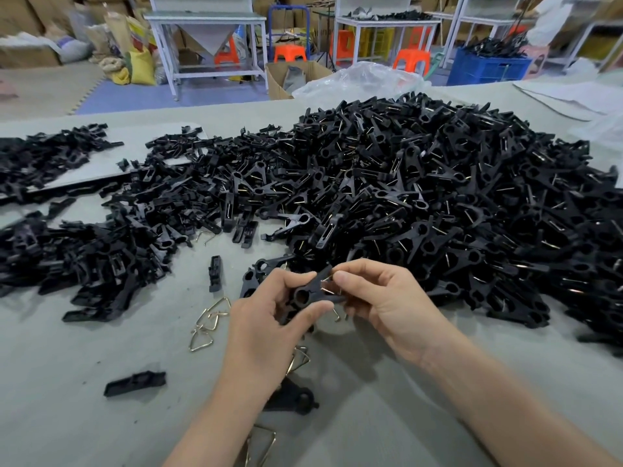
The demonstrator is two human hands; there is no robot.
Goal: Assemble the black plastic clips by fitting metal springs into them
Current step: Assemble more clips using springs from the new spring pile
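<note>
While the left hand (266, 328) curls its fingers round a black plastic clip (303, 294) just above the near surface (101, 416), seemingly light and stiff, the right hand (381, 298) pinches a thin metal spring (328, 289) against it, probably slippery and best held by its bends.

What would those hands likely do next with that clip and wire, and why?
Probably the right hand presses the metal spring further onto the black clip that the left hand grips: a wire end sticks out below the clip, so it looks only partly seated.
</note>
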